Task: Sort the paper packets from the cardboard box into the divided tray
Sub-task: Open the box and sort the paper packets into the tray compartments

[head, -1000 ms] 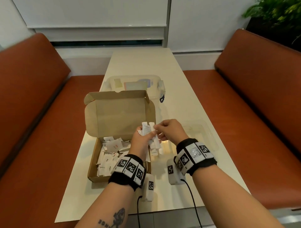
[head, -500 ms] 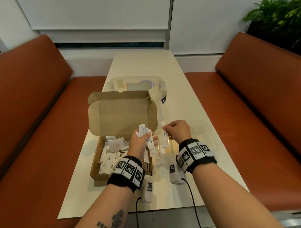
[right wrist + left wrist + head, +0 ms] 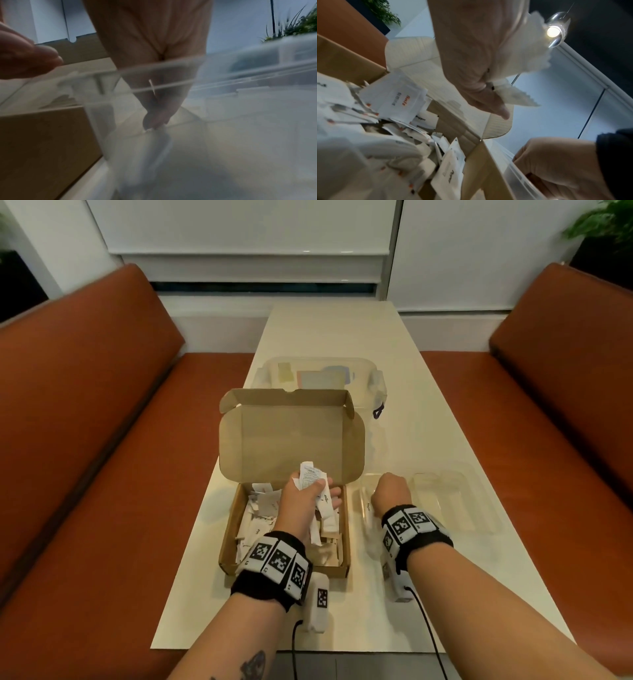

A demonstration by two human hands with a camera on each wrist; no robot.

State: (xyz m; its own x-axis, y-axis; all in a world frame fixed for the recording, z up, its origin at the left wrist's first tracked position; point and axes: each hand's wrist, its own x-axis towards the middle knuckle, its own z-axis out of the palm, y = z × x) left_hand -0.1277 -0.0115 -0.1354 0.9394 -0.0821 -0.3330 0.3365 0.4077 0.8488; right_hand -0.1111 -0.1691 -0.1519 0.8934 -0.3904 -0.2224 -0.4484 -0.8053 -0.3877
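In the head view the left hand (image 3: 306,498) grips a bunch of packets (image 3: 313,479) over the cardboard box (image 3: 289,474), and in the right wrist view the right hand (image 3: 154,75) seems to pinch one slim packet (image 3: 158,136) inside the left compartment of the divided tray (image 3: 240,70).

Surface: long cream table (image 3: 342,337) running away between two red-brown benches.
Near left: open cardboard box (image 3: 291,436), lid upright, white paper packets (image 3: 260,518) inside.
Near right: clear divided tray (image 3: 455,501), just beside the box.
Middle, behind the box: clear lidded plastic container (image 3: 322,371).
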